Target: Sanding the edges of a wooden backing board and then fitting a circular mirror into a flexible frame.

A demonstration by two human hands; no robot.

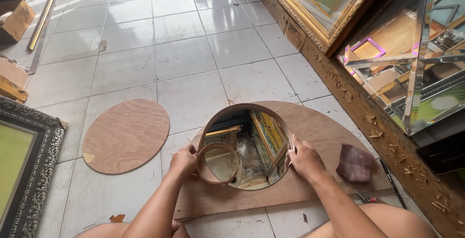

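Note:
A round mirror (252, 146) lies on a large oval plywood board (324, 131) on the tiled floor. A thin wooden edging strip (242, 108) runs around the mirror's rim, with its loose end curled into a small loop (218, 163) over the glass. My left hand (183, 161) grips the strip at the mirror's left edge, beside the loop. My right hand (305, 159) pinches the strip against the mirror's right edge.
A smaller plywood oval (126, 135) lies on the tiles to the left. A dark red sanding pad (354, 163) rests on the board's right side, a pencil (392, 182) beside it. Ornate frames stand left (29, 170) and upper right (310, 20); a mirrored piece (416, 73) leans at right.

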